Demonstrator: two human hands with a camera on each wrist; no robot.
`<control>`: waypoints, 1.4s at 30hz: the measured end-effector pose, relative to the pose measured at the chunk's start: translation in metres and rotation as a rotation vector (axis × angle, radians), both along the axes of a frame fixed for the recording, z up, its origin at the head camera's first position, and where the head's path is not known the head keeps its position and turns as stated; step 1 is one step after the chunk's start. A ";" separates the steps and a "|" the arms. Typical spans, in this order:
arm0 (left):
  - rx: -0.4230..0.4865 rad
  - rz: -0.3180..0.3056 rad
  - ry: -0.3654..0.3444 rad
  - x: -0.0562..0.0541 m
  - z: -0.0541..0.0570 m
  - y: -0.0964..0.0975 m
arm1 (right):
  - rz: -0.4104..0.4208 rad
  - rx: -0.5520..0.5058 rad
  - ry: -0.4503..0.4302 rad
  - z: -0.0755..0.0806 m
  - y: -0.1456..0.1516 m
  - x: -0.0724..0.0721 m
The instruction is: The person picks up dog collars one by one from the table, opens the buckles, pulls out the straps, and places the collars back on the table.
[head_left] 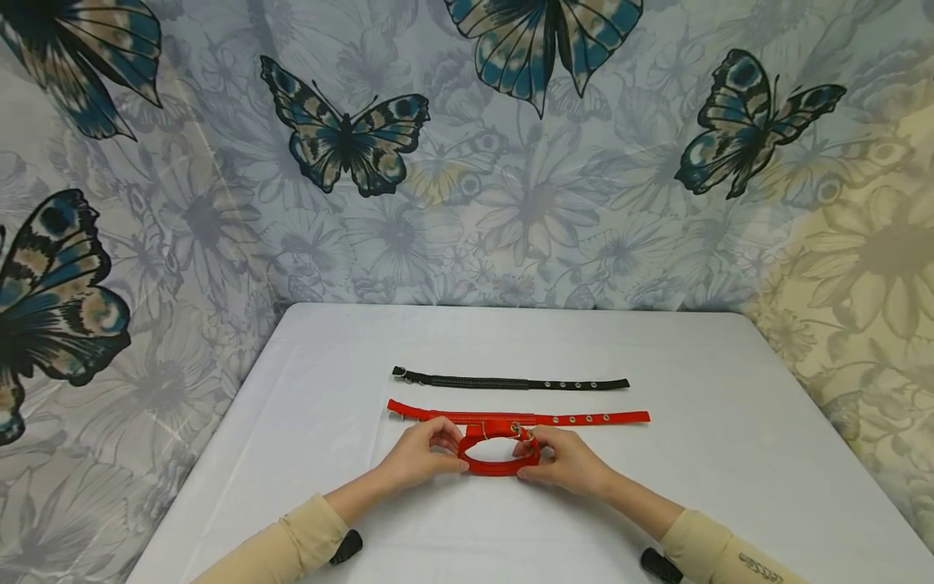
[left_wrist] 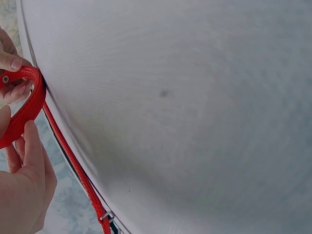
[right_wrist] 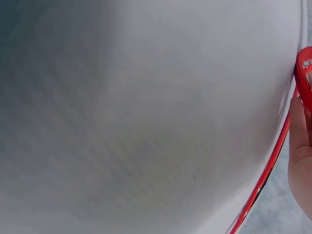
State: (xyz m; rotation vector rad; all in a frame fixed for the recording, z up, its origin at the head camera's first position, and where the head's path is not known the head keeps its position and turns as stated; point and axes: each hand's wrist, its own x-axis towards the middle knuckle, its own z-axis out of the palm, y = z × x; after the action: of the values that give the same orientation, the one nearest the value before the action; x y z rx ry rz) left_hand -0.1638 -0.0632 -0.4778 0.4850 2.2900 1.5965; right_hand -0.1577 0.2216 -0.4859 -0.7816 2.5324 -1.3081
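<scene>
A red collar is bent into a loop, with its metal buckle on the far side, above the white table. My left hand pinches the loop's left end between thumb and fingers. At the opposite end, my right hand grips it, with fingertips reaching inside the loop near the buckle. In the left wrist view the looped band shows its thickness, and an eyelet is visible by the right thumb. Only part of the loop appears in the right wrist view, at the edge.
Just behind the hands, a second red collar lies stretched out flat, its eyelets towards the right. Farther back a black collar lies parallel to it. The white table meets a butterfly-patterned backdrop at its back edge.
</scene>
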 end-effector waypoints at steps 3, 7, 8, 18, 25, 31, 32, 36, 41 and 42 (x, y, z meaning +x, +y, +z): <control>-0.004 0.000 0.001 0.001 0.000 0.000 | 0.003 -0.026 -0.020 0.003 0.002 0.000; -0.004 0.003 -0.003 0.001 0.001 0.000 | -0.009 -0.055 -0.021 0.010 0.006 0.000; -0.003 0.004 -0.005 0.001 0.001 0.000 | -0.010 -0.062 -0.019 0.011 0.007 -0.001; 0.003 0.006 0.001 0.003 0.003 0.000 | 0.020 -0.085 0.035 0.015 0.009 -0.001; -0.005 0.011 0.013 0.002 0.005 -0.003 | 0.055 -0.123 0.054 0.011 0.010 -0.001; 0.034 0.009 0.023 -0.003 0.009 -0.005 | 0.015 -0.069 0.047 0.015 0.006 0.001; 0.042 0.006 0.019 -0.003 0.010 -0.005 | 0.006 -0.055 0.048 0.015 0.006 0.002; 0.062 -0.001 0.007 -0.003 0.009 -0.006 | -0.015 -0.032 0.045 0.015 0.005 0.002; 0.082 0.010 0.009 -0.001 0.009 -0.006 | -0.002 -0.052 0.050 0.013 0.007 0.002; 0.083 0.010 0.011 0.001 0.013 -0.005 | 0.003 -0.059 0.047 0.012 0.007 0.002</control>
State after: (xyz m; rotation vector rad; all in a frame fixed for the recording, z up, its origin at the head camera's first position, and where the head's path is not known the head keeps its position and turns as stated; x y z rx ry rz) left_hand -0.1632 -0.0684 -0.4643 0.5037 2.2444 1.7027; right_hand -0.1560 0.2290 -0.4735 -0.8375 2.5383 -1.3848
